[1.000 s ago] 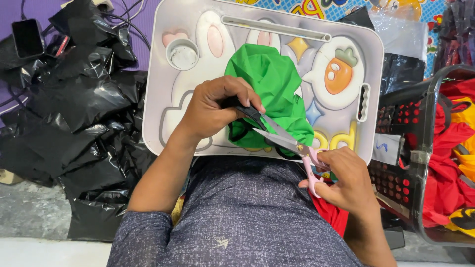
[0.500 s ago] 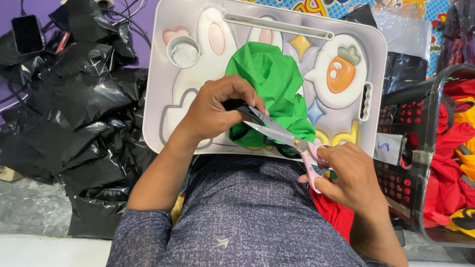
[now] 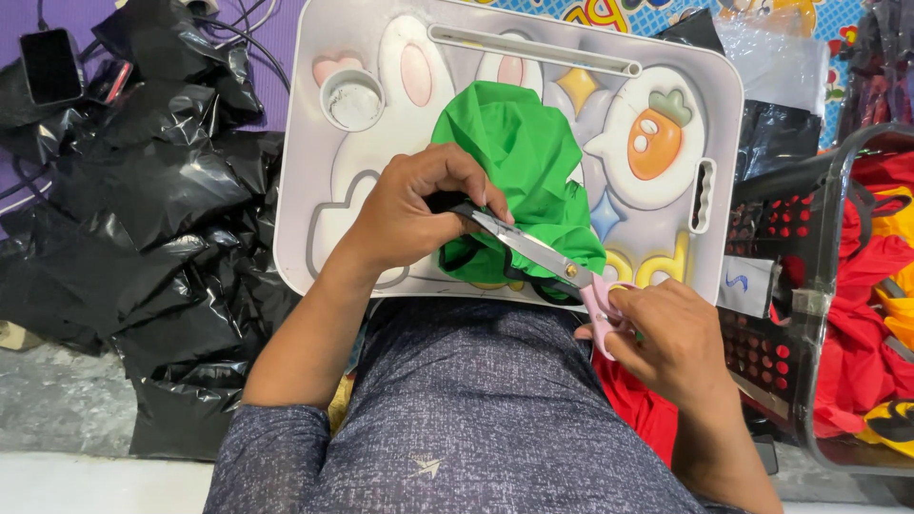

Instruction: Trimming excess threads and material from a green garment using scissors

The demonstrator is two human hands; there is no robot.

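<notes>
- Black crumpled plastic sheeting (image 3: 143, 219) fills the 9 o'clock side of the view, well apart from the cut; nothing there needs touching.
- Grey plastic lap tray with a moulded rabbit, carrot and stars (image 3: 381, 152) lies across the person's lap at 12 o'clock and carries the work. It looks best kept level, so the cloth stays spread.
- A dark mesh basket holding red and yellow cloth (image 3: 857, 286) stands at 3 o'clock, near the right elbow; a wide swing of that arm could knock it.
- The green crumpled fabric piece (image 3: 519, 162) rests on the tray near its centre, its lower edge bunched at the tray's 6 o'clock rim. I judge that a light pull toward 9 o'clock would keep the edge taut, so the blades bite cleanly.
- The left hand (image 3: 409, 214) is clenched on the fabric's lower edge, its fingers (image 3: 481, 186) touching the blade tips. They seem safer curled back from the cutting line.
- The right hand (image 3: 671, 343), at 4 o'clock off the tray rim, grasps the handles with fingers closed through the loops.
- The pink-handled steel scissors (image 3: 538, 252) slant from 4 toward 10 o'clock, blades nearly shut on a dark strip at the fabric's edge. Short, full closes probably suit this better than one long snip.
</notes>
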